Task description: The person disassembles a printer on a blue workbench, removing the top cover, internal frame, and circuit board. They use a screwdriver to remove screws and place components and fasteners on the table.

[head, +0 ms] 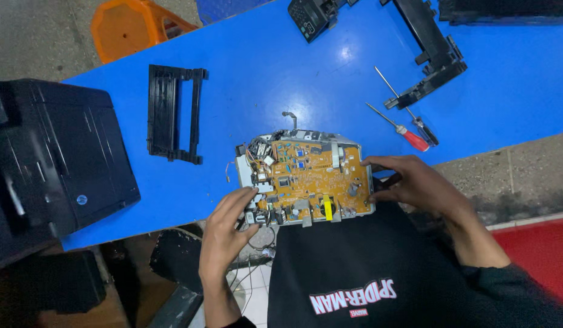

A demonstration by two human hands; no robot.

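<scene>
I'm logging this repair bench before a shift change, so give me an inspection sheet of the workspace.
Surface: blue table, near edge under the work.
Job's things: metal chassis with an orange circuit board, components facing up.
Clutter: red-handled screwdriver, black-handled screwdriver, black plastic frame, black printer, more black housing parts.
Grippers: left hand touches the board's left corner; right hand grips its right edge.
Cables: thin wire bundle at board's left.
Surroundings: orange stool, concrete floor.
</scene>
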